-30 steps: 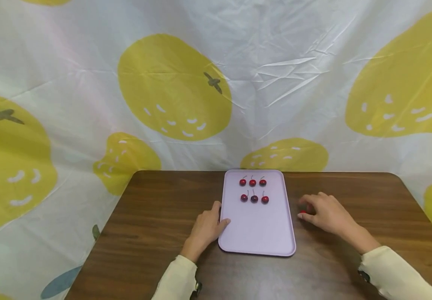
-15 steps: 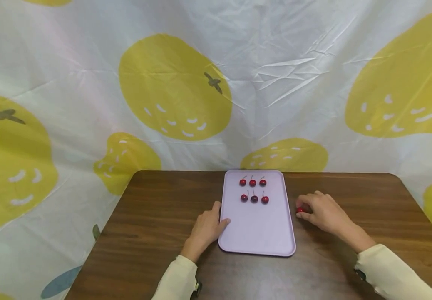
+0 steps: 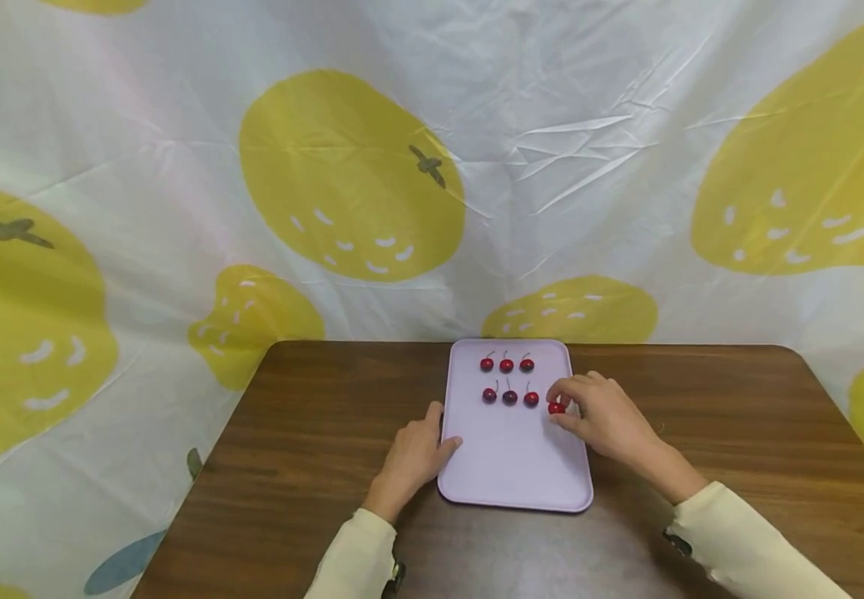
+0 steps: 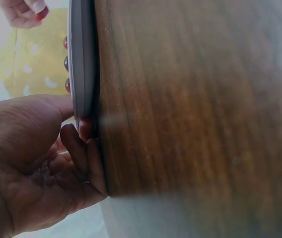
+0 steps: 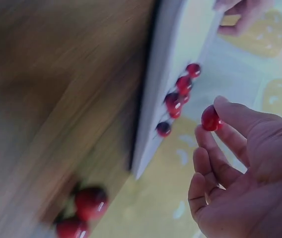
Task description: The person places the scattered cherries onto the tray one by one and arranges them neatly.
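My right hand pinches a red cherry between thumb and fingers, over the right side of the lilac tray. In the right wrist view the held cherry is off the tray surface. Two rows of dark red cherries with stems lie on the tray: a back row and a front row, three in each. The left hand grips the tray's left edge, thumb over the rim. From the left wrist view, its other fingers are bent against the tray's side, low at the table.
Two more cherries lie on the table right of the tray, seen in the right wrist view; in the head view the right hand and arm mostly hide them. The brown wooden table meets a lemon-print cloth behind.
My right hand has carried the cherry leftward from the table beside the tray to above the tray's right side. The left hand and tray stay in place.
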{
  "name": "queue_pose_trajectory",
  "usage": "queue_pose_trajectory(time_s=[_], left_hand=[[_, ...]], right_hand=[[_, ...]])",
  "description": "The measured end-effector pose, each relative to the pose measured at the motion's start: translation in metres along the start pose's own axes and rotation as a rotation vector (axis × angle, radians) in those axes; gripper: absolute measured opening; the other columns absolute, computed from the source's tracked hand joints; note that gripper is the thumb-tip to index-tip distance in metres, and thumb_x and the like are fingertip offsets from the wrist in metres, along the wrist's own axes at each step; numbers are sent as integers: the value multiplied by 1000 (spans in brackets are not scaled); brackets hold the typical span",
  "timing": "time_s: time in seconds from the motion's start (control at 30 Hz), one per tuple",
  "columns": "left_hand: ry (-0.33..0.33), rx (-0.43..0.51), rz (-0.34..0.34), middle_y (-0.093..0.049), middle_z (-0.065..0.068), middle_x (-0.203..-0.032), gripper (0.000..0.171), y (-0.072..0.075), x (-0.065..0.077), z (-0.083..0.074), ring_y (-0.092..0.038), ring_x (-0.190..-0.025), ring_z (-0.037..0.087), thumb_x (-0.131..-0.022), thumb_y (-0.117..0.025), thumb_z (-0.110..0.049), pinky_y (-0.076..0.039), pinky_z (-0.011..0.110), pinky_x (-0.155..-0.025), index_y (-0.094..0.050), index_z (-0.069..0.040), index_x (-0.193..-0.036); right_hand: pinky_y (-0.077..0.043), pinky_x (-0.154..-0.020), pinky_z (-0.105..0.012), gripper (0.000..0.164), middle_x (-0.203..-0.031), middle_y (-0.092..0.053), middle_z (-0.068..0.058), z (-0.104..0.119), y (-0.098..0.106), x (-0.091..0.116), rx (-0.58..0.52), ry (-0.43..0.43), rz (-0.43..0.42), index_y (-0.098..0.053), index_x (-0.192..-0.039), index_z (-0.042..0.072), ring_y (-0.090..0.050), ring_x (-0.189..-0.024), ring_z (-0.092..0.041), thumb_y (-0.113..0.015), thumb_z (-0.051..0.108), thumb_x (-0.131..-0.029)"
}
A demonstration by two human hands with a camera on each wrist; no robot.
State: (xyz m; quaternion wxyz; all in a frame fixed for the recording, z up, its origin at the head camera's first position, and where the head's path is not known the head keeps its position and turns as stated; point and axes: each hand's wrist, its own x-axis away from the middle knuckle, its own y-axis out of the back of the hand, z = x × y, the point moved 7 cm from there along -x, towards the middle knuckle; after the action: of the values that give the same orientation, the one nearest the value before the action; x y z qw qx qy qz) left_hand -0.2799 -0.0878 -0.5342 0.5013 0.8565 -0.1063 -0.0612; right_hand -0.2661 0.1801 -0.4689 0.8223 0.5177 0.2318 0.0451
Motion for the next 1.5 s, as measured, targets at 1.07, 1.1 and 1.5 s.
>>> queue_pose_trajectory(time_s=[1.07,1.1,1.5], left_hand=[[-34,-23,-27,-76,24,-105,53,3,0,0,-73,-85,34,-98,-76,-33,-60,49,-77,-52,-5,-136],[-36,-24,-30,-76,24,-104,53,3,0,0,-73,-85,34,-98,-76,-33,-59,49,-77,-52,-5,-136],[-63,-39,-58,-76,25,-96,50,6,0,-2,-74,-83,39,-97,-77,-32,-57,50,-71,-53,-5,-132]], right_hand=[[-52,-71,-34,19,-82,-74,6,56,-70,-36,-108,-5,113,-75,-97,17,-66,-76,-8,-89,16,-84],[-52,-70,-33,18,-82,-74,7,57,-71,-37,-106,-5,120,-75,-96,18,-66,-75,-8,-89,17,-84],[-51,-66,-33,19,-79,-72,9,61,-78,-39,-52,18,186,-76,-95,23,-66,-76,-8,-90,18,-83]])
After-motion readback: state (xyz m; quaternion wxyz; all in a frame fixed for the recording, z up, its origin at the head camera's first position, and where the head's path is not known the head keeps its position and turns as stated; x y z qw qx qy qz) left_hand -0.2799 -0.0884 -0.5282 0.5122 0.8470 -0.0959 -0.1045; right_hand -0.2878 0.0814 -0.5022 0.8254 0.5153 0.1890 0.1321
